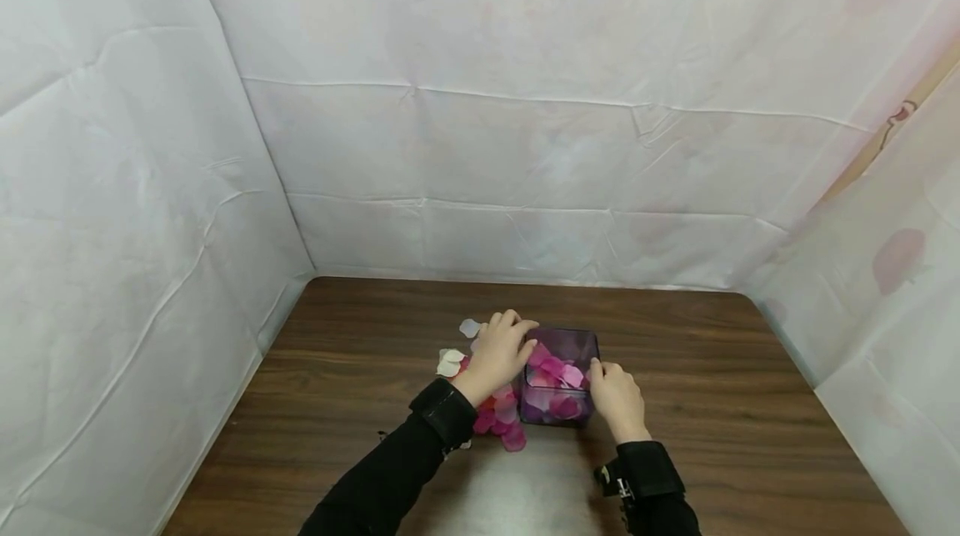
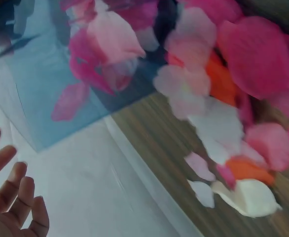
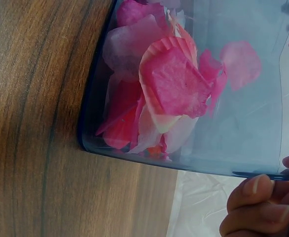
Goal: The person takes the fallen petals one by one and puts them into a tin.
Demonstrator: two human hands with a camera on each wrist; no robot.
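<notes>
A see-through purple box (image 1: 576, 341), open at the top, stands on the table with pink and magenta petals (image 1: 553, 371) inside. My right hand (image 1: 618, 401) grips its right rim; in the right wrist view the fingers (image 3: 255, 215) are bent at the wall's edge, with the thumb on the other side. Beside the box's left rim is my left hand (image 1: 497, 354), above loose petals (image 1: 506, 422). Its fingers (image 2: 17, 185) are spread and slightly bent in the left wrist view, with nothing between them. Part of the loose pile is hidden under the left hand and wrist.
Loose petals in magenta, orange and white spread left of the box, with a cream petal (image 1: 450, 363) and a pale one (image 1: 469, 328) at the pile's edge. The brown wooden table (image 1: 720, 403) meets white cloth walls (image 1: 480, 144) at the back and sides.
</notes>
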